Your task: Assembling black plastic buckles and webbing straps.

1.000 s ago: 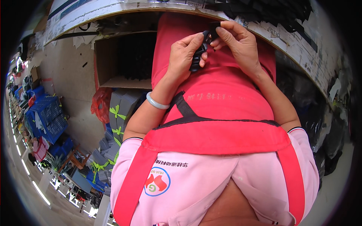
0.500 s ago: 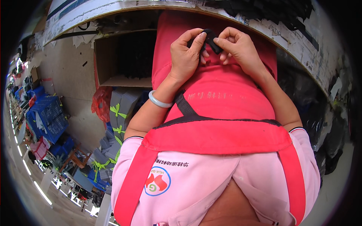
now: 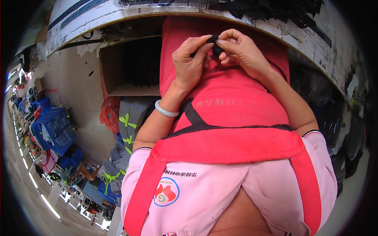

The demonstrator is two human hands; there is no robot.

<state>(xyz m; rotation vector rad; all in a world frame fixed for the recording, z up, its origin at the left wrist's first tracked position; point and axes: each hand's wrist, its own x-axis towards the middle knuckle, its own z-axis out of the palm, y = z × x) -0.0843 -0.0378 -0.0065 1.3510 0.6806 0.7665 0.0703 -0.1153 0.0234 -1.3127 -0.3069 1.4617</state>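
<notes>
Above my lap, which the red apron (image 3: 236,112) covers, both hands pinch one small black strip (image 3: 217,50), fabric-like and bent over. My left hand (image 3: 189,61), below a pale bangle (image 3: 166,109), grips one side between thumb and forefinger. From the other side my right hand (image 3: 243,50) pinches it near its top, thumb and forefinger closed. The fingertips of the two hands nearly meet, and they hide much of the strip, so its exact shape cannot be made out.
The worktable's edge (image 3: 145,16) curves just beyond my hands. A heap of black pieces (image 3: 275,10) lies on it. Left of my lap are a cardboard box (image 3: 130,91) with dark contents, a red plastic bag (image 3: 110,112) and grey bundles (image 3: 136,112) with green ties. Blue crates (image 3: 59,131) stand farther left.
My hands have drawn closer together, and the strip, spread in a loop before, now looks more folded between my fingertips. The view has shifted slightly.
</notes>
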